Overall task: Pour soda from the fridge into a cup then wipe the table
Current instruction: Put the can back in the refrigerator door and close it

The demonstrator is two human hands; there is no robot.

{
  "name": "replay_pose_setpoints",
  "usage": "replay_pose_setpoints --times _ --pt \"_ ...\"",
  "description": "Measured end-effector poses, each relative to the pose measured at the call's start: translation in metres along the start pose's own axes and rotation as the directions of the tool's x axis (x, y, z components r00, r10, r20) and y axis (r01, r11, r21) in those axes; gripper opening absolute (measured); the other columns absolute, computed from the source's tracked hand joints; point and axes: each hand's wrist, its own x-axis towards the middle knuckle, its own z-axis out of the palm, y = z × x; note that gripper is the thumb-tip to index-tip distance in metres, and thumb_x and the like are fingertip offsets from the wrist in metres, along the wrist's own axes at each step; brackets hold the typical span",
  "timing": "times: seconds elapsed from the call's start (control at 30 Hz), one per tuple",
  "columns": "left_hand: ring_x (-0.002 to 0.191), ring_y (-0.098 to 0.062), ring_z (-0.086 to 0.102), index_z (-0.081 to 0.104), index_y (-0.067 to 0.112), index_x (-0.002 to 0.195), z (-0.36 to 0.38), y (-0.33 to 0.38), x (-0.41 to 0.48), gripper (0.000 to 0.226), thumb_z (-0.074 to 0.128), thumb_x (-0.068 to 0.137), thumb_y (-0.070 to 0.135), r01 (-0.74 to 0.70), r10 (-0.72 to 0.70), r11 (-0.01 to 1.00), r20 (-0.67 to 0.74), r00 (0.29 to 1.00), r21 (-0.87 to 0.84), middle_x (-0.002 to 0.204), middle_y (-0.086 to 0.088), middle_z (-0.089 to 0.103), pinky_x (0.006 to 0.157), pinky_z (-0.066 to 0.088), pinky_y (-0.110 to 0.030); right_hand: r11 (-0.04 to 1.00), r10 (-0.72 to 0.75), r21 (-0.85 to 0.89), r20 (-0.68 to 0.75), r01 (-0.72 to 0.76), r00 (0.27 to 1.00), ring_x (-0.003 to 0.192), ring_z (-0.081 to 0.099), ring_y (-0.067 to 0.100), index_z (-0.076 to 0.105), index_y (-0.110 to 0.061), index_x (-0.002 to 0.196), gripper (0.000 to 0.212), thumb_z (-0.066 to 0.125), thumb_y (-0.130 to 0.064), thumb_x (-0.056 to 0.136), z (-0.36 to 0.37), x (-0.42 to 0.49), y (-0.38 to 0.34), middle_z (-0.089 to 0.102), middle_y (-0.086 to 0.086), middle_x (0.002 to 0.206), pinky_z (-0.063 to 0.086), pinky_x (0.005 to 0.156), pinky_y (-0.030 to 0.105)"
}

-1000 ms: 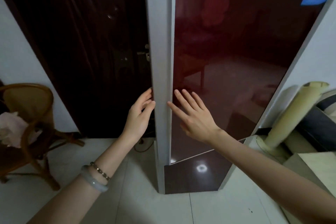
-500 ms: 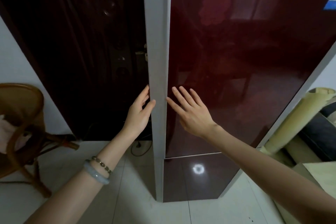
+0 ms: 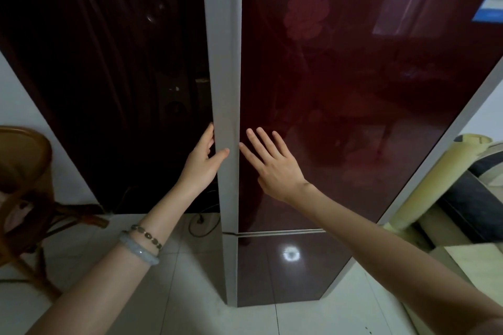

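A tall dark red fridge (image 3: 353,76) with a glossy front stands right before me, its doors closed. A grey edge strip (image 3: 224,62) runs down its left side. My left hand (image 3: 202,163) curls around that grey edge, fingers behind it and thumb on the front. With fingers spread, my right hand (image 3: 272,163) lies flat against the upper door beside the edge. A seam (image 3: 280,232) separates the upper door from the lower door (image 3: 285,266). No soda, cup or table shows.
A wooden chair (image 3: 24,185) stands at the left on the tiled floor (image 3: 177,294). A dark door or curtain (image 3: 109,76) fills the gap left of the fridge. A pale rolled mat (image 3: 435,177) leans at the right beside a light-coloured box corner (image 3: 471,261).
My view has shifted closer to the fridge. My left hand has wrapped further around the grey edge, its thumb now on the front. The right hand stays spread on the door.
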Motion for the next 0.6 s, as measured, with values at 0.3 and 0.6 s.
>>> replay_pose_setpoints --times 0.3,0.6 --pt "0.138 -0.007 0.027 0.010 0.030 0.150 -0.008 0.010 -0.015 0.073 0.055 0.093 0.022 -0.047 0.031 0.956 0.060 0.998 0.289 0.152 0.011 0.025 0.112 0.027 -0.036 0.966 0.100 0.232 0.069 -0.113 0.993 0.140 0.024 0.035 0.031 -0.008 0.144 0.085 0.066 -0.018 0.068 -0.024 -0.005 -0.013 0.025 0.020 0.152 0.020 0.113 0.048" --pt "0.142 -0.026 0.023 0.023 0.008 0.147 0.035 0.008 -0.056 0.073 0.059 0.088 0.028 -0.420 0.288 0.464 0.315 0.904 0.780 0.154 -0.012 0.024 0.113 0.022 -0.041 0.845 0.399 0.311 0.175 -0.435 0.900 0.131 0.042 0.036 0.040 -0.001 0.138 0.073 0.067 -0.018 0.072 -0.054 -0.073 -0.035 0.041 0.023 0.142 0.034 0.106 0.046"
